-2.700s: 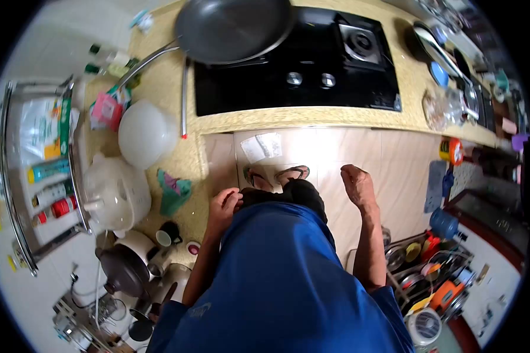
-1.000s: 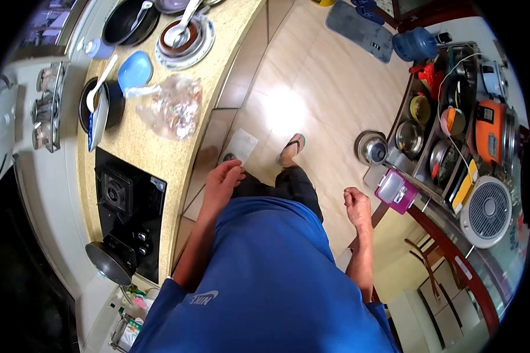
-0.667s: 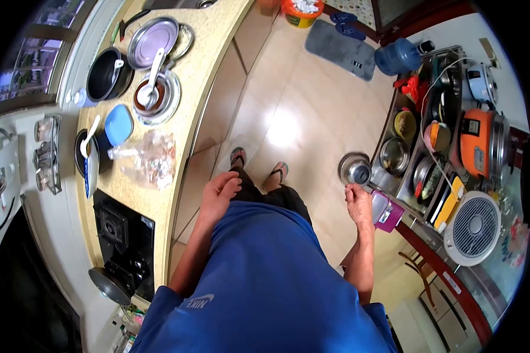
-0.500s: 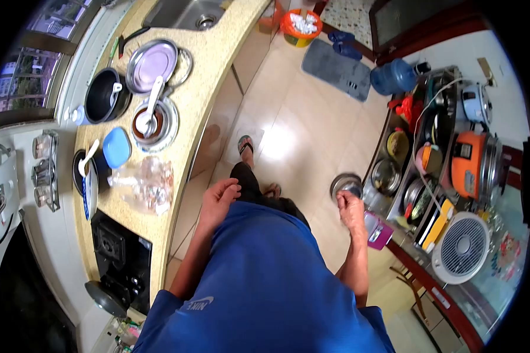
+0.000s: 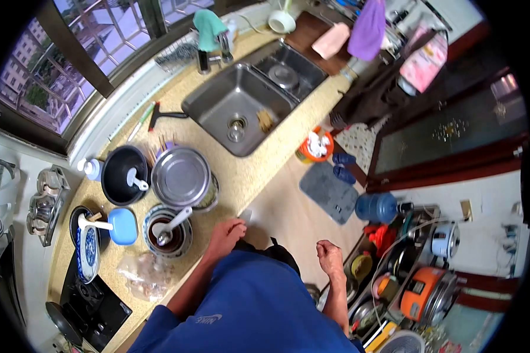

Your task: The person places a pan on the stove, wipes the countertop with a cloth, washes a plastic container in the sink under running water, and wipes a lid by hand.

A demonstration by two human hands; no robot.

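While the left fingers (image 5: 238, 227) and right fingers (image 5: 322, 247) hang half-curled, partly open and empty, a patterned bowl (image 5: 183, 240) stands on the desk (image 5: 244, 182) near the left ones. Right of the right ones sits an orange cooker (image 5: 421, 292).

From the torso (image 5: 250, 306), the left hand (image 5: 227, 234) hangs at about 11 o'clock, its fingers loosely bent toward 2; the left forearm (image 5: 194, 279) slants toward 1. The right hand (image 5: 330, 257) sits at about 2 o'clock, fingers curled inward, its forearm (image 5: 337, 300) pointing near 12. The hands are well apart.
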